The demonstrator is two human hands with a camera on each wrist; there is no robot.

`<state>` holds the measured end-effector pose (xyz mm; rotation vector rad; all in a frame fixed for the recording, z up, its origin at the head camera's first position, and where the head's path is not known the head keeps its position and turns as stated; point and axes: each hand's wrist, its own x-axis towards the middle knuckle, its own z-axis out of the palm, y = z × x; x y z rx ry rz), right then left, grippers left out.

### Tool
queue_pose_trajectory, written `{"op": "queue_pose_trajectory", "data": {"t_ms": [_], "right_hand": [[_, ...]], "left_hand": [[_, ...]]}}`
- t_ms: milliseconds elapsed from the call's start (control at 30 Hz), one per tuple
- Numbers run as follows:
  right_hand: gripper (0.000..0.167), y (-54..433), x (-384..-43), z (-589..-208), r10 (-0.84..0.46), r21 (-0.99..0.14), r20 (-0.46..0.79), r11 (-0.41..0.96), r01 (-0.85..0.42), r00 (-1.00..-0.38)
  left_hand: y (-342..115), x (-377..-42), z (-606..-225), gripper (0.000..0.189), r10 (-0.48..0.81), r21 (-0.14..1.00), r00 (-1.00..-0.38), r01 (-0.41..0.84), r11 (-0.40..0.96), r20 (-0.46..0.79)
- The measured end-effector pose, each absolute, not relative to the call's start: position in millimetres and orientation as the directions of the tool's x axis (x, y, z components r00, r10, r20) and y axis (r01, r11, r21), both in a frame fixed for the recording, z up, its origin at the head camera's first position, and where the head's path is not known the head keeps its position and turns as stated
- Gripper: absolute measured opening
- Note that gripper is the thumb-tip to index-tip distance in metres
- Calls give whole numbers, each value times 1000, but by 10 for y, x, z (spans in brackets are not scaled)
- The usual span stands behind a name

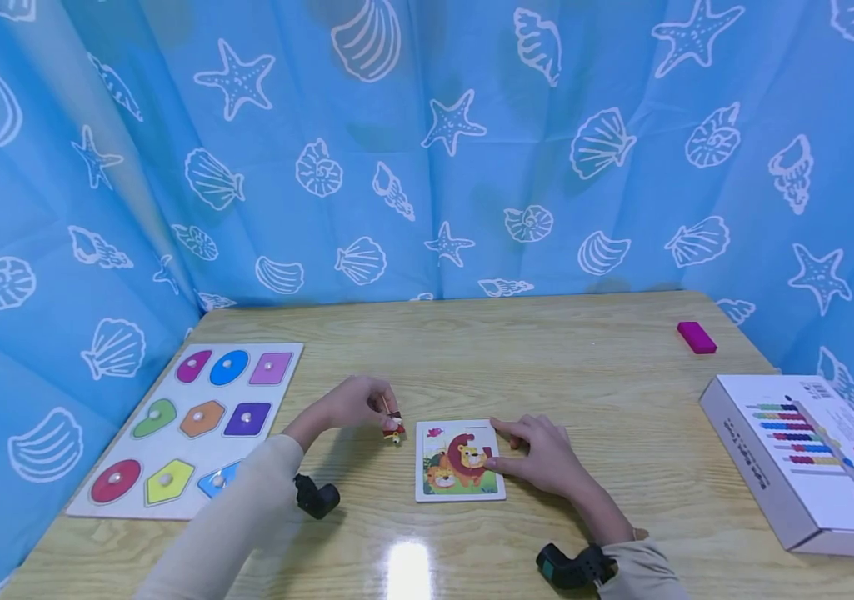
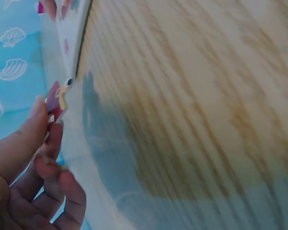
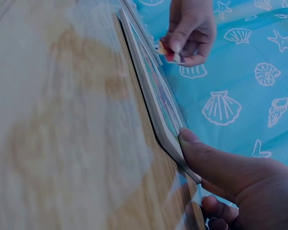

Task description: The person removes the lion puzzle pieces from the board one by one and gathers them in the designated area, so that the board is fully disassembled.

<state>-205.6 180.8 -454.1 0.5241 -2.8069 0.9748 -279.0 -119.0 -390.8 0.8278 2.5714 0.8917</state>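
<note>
A small red puzzle piece (image 1: 394,429) is pinched between the thumb and forefinger of my left hand (image 1: 355,404), left of a square picture puzzle (image 1: 434,454). The left wrist view shows the piece (image 2: 56,101) close up, with dark red and yellow on it, held at the fingertips while the other fingers curl below. The puzzle lies on the table and shows a lion and a smaller spotted animal. At its right side my right hand (image 1: 542,454) grips the edge, thumb on the board (image 3: 156,91) and forefinger at the far right corner.
A white board (image 1: 227,392) with several knobbed coloured shapes lies at the left, partly under the left forearm. To the right stands a white box (image 1: 760,467) with a bead-counter picture. A magenta block (image 1: 696,337) sits behind it. Blue shell-print curtain (image 1: 412,167) hangs around the table.
</note>
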Motion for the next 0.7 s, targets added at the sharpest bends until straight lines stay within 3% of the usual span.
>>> {"op": "queue_pose_trajectory", "data": {"t_ms": [267, 700], "right_hand": [[63, 1843, -2073, -4513, -289, -615, 175, 714, -334, -941], [63, 1881, -2086, -4518, -297, -624, 169, 706, -335, -940]], "left_hand": [[-1183, -2782, -3994, 15, 622, 614, -763, 410, 675, -175], [-1128, -2764, -4018, 12, 607, 605, -781, 414, 680, -148]]}}
